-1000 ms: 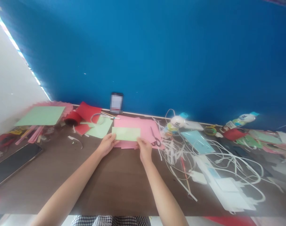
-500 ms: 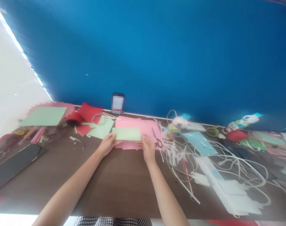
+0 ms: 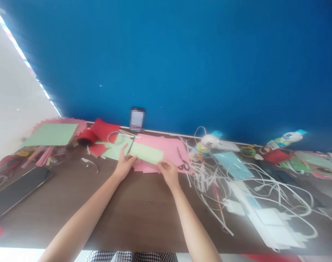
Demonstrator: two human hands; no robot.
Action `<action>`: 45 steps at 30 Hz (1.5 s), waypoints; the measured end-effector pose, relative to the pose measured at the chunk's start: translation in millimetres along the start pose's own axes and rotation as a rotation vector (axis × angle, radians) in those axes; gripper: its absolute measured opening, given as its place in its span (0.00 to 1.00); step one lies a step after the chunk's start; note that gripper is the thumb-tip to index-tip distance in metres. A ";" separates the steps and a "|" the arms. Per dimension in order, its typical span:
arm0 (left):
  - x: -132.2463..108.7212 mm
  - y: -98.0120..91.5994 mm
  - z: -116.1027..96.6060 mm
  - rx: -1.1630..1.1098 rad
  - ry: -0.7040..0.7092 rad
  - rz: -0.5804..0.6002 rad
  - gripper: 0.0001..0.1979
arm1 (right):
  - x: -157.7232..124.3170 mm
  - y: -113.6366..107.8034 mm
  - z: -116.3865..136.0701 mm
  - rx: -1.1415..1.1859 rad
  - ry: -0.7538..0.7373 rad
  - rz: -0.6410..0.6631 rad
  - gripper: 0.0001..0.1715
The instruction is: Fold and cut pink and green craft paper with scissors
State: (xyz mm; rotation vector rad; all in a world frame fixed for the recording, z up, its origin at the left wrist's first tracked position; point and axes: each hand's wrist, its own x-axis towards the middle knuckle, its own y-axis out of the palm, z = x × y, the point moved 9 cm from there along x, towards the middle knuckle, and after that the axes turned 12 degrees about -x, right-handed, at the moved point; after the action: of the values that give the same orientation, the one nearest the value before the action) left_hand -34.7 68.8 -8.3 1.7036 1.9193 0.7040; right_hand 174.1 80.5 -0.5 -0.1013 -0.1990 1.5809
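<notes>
A folded light-green paper point(image 3: 147, 153) is held just above a stack of pink sheets point(image 3: 168, 147) on the brown table point(image 3: 133, 207). My left hand point(image 3: 124, 164) grips its left end, with the thumb up along the edge. At the lower right corner my right hand point(image 3: 168, 171) pinches the paper. It is tilted, left end higher. Black-handled scissors point(image 3: 183, 162) lie on the pink sheets just right of my right hand.
Red paper and a red roll point(image 3: 87, 137) lie at the back left beside a green sheet point(image 3: 51, 134) on pink pleated paper. A phone point(image 3: 136, 119) leans on the blue wall. White cables and paper strips point(image 3: 253, 189), glue bottles point(image 3: 209, 142), a dark tablet point(image 3: 16, 191).
The green paper has turned from lying level to tilted, its left end raised. My left hand shifted up along that end; my right hand stayed at the lower right corner.
</notes>
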 end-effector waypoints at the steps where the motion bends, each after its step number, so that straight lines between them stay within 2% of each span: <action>1: 0.0 -2.3 -4.3 0.070 0.047 -0.014 0.34 | -0.2 0.4 0.4 -0.005 -0.004 0.000 0.14; 4: 1.8 -7.4 -11.2 0.335 0.121 -0.039 0.23 | -0.1 -0.5 2.3 -0.017 -0.013 -0.010 0.15; 7: 5.5 -10.2 -7.8 0.459 0.082 -0.039 0.16 | 0.2 -3.6 4.2 -0.020 -0.018 -0.027 0.16; 12: 8.9 -15.9 -0.5 0.368 -0.023 -0.060 0.16 | 0.3 -5.7 4.8 -0.018 -0.020 -0.026 0.15; 19: 13.8 -19.7 -0.7 0.372 -0.064 0.012 0.16 | -0.2 -0.5 2.3 -0.020 0.017 0.056 0.15; 23: 14.6 -21.9 3.6 0.330 -0.095 0.018 0.16 | 0.1 -0.8 1.7 -0.044 0.020 0.051 0.14; 30: 12.0 -16.5 10.7 0.299 -0.155 0.050 0.16 | 2.4 4.2 -16.3 0.165 0.122 0.034 0.17; 37: 11.3 -14.2 8.5 0.195 -0.159 0.051 0.20 | 0.0 -0.3 -12.4 0.116 0.122 -0.002 0.16; 40: 10.2 -12.4 6.9 0.119 -0.156 0.031 0.23 | -1.3 -0.5 -9.1 0.090 0.111 -0.008 0.15; 45: 6.5 -11.6 10.1 -0.020 -0.119 -0.070 0.27 | -3.6 1.2 -4.7 0.089 0.088 -0.047 0.16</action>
State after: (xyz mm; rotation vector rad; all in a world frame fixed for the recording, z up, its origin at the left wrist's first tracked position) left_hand -37.6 74.8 -23.6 1.6205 1.8740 0.5806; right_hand 173.9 77.2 -5.5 -0.0961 -0.0616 1.5326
